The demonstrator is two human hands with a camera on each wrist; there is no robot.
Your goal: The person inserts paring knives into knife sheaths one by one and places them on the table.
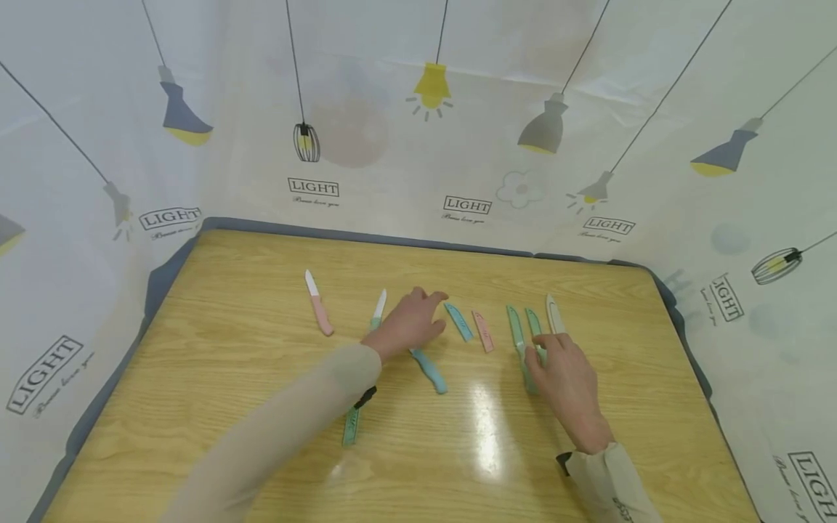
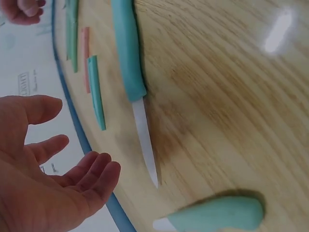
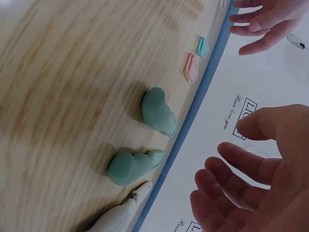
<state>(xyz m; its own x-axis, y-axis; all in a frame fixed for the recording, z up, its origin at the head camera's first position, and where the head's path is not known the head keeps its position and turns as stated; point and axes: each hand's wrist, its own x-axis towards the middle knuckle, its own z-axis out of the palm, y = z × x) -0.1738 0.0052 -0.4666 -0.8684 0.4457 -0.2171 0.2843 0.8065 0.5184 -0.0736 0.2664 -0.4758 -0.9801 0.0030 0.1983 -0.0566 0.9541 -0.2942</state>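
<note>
My left hand [image 1: 408,319] hovers over the table with loosely bent fingers and nothing in its grasp. Below it lie a blue knife [image 2: 129,53] with a bare white blade and a green-handled knife [image 2: 217,213], partly hidden by the arm in the head view. Just right of that hand are a blue sheath [image 1: 459,322] and a pink sheath [image 1: 483,331]. Above two green sheathed knives [image 3: 157,110] [image 3: 130,166], my right hand [image 1: 567,378] is empty, its fingers relaxed and apart. Beside those knives lies a white peeler-like tool [image 3: 116,216].
At the left a pink knife [image 1: 319,312] lies with its white blade bare, pointing away. A green sheath [image 1: 351,427] is near the front, partly under the left forearm. The wooden table [image 1: 229,349] ends at a patterned cloth wall [image 1: 392,160].
</note>
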